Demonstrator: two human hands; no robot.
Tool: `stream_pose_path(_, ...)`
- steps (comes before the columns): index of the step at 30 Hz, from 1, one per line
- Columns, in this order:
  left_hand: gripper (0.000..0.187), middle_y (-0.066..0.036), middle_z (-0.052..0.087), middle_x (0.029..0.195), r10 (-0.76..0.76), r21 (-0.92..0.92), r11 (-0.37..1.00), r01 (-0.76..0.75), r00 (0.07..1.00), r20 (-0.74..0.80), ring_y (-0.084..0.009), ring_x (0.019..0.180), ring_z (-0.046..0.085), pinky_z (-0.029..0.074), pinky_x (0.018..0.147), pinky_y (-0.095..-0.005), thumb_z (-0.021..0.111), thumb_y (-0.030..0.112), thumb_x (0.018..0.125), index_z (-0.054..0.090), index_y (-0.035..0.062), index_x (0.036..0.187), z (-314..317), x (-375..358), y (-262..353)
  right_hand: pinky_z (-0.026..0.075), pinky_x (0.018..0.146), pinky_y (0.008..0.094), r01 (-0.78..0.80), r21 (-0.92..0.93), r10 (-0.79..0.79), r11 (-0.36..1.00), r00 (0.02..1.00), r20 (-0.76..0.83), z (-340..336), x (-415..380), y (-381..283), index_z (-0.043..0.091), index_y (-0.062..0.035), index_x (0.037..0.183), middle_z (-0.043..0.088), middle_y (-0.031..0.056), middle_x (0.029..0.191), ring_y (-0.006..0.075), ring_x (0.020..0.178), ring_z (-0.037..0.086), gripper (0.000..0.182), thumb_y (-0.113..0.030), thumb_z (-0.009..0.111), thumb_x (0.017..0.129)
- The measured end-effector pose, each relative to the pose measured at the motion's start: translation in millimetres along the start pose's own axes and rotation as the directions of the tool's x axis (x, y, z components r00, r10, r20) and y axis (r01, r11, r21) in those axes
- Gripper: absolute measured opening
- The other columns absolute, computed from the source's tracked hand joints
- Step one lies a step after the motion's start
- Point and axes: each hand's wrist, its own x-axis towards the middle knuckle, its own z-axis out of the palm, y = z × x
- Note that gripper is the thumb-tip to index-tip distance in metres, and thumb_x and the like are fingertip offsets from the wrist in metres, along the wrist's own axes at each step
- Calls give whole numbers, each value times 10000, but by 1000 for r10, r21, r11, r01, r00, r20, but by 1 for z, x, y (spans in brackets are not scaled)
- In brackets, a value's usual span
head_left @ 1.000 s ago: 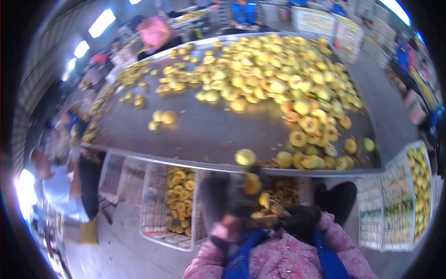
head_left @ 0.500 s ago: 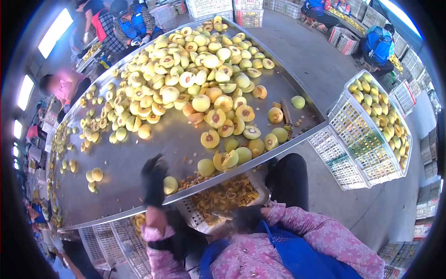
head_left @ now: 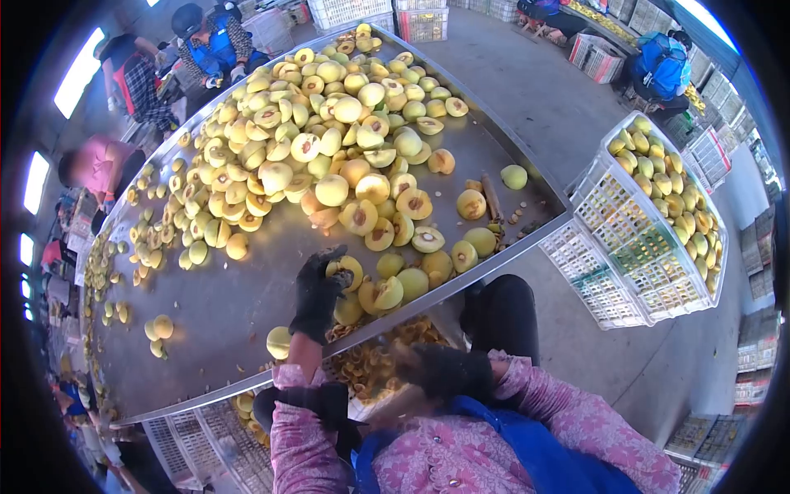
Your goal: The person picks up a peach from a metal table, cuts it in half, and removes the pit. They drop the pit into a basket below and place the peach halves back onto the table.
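A large heap of yellow-green fruit halves (head_left: 280,123) covers much of the metal table (head_left: 239,305). My left hand (head_left: 319,292), in a black glove, reaches over the table's near edge, its fingers curled round a fruit half (head_left: 346,270) that shows its brown centre. Lower right, my right hand (head_left: 448,370), also gloved in black, hovers above the crate of scraps (head_left: 378,362). It is smeared by motion, and whether it holds anything cannot be seen. A lone fruit (head_left: 279,342) lies left of my left wrist.
White crates full of fruit (head_left: 650,239) stand beyond the table's right corner. More crates (head_left: 189,445) are under the near edge at the left. Co-workers (head_left: 216,49) sit and stand along the far left side, and another person (head_left: 662,74) sits at the upper right.
My left hand has moved right and up to the fruit at the heap's near edge and has taken a half. My right hand has shifted slightly; the whole view has turned a little.
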Motion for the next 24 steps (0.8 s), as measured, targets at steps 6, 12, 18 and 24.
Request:
stream_pose_path(6,382,-81,620,1061,162,-65,985,-160,986,35,-173,958,582,477,839,-293,664,-80,672,631,-6,1045,-9,-62,30,479,521,270,101,461,15,882,971,-240,-31,21,-53,467,-28,1213,559,79,885,126,687,579,414,-267,558,887)
stream_pose_path(12,395,-92,605,1099,95,-264,963,-60,988,124,-171,989,568,470,862,-295,627,-106,709,593,-8,1090,1,-94,24,493,674,312,110,393,1,913,963,-270,-25,34,-65,444,9,1211,550,116,982,169,862,570,405,-258,516,915)
stream_pose_path(18,305,-79,604,1108,70,-231,972,-51,995,76,-166,997,562,456,864,-290,610,-79,761,613,7,1053,21,-106,27,449,862,378,544,-175,-558,821,698,-449,-8,37,-59,405,67,1229,547,165,1064,196,995,535,387,-206,421,956)
stream_pose_path(24,474,-113,509,1254,260,-347,913,-214,961,93,-211,1088,527,452,882,-338,564,-37,810,462,25,1269,23,-129,39,403,911,461,570,-554,-794,607,467,-390,-4,48,-35,452,85,1180,518,269,1122,410,1025,516,339,-103,392,905)
